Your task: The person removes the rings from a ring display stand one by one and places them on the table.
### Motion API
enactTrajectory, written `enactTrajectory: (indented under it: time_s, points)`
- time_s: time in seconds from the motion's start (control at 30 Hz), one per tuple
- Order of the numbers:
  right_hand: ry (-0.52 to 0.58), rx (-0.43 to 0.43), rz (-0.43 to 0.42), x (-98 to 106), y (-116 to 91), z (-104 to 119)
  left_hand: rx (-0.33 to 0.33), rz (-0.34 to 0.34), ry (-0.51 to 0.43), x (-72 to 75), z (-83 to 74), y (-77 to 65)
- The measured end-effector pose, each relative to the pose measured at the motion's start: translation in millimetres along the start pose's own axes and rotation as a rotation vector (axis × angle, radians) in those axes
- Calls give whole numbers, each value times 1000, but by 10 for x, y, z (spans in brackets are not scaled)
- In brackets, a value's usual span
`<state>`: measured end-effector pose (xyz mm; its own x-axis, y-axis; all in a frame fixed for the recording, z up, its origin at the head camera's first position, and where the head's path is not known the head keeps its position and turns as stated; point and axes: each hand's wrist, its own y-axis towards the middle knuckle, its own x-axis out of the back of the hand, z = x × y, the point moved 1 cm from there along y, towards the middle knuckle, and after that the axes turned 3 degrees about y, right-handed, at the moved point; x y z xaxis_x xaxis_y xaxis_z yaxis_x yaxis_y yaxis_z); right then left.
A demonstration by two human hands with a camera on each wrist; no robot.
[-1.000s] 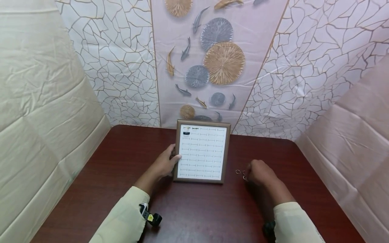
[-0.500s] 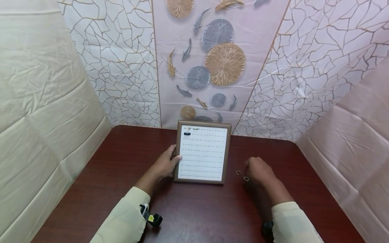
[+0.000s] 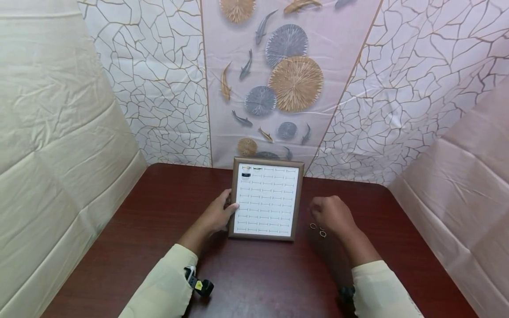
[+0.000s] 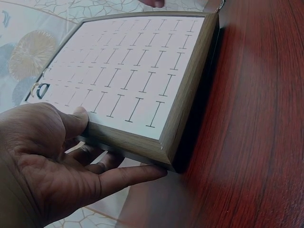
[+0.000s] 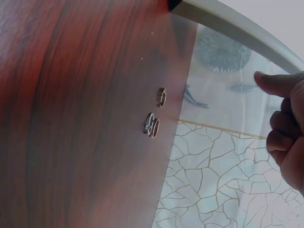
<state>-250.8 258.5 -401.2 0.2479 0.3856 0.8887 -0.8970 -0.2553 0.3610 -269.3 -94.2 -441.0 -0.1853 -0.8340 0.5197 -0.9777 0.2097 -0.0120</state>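
A wood-framed ring display board (image 3: 265, 203) with a white slotted face leans upright on the table. My left hand (image 3: 216, 214) grips its left edge, the thumb (image 4: 76, 121) on the front and the fingers behind and below. Two thin rings sit in its top row, and a wide black ring (image 3: 246, 175) sits under the first. My right hand (image 3: 332, 214) hovers right of the board with curled fingers; I cannot tell whether it holds a ring. Below it lie three loose rings, one gold (image 5: 162, 97) apart from a silver one (image 5: 150, 123) and another beside it.
The dark red wooden table (image 3: 254, 278) runs back to a patterned cloth backdrop (image 3: 167, 88). Pale cloth walls (image 3: 59, 154) close in both sides. A black wrist camera (image 3: 203, 288) is strapped at the left sleeve.
My right hand has lifted off the loose rings and shifted up and left toward the board, leaving more of them in sight. My left hand keeps its grip on the display board.
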Motion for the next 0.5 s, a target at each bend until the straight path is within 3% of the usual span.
enactTrajectory:
  time_s: [0.13, 0.5]
  points:
    - [7, 57, -102, -9, 19, 63, 2, -4, -6, 0, -7, -3]
    - [28, 160, -272, -15, 121, 217, 27, 11, -35, -2, -17, -15]
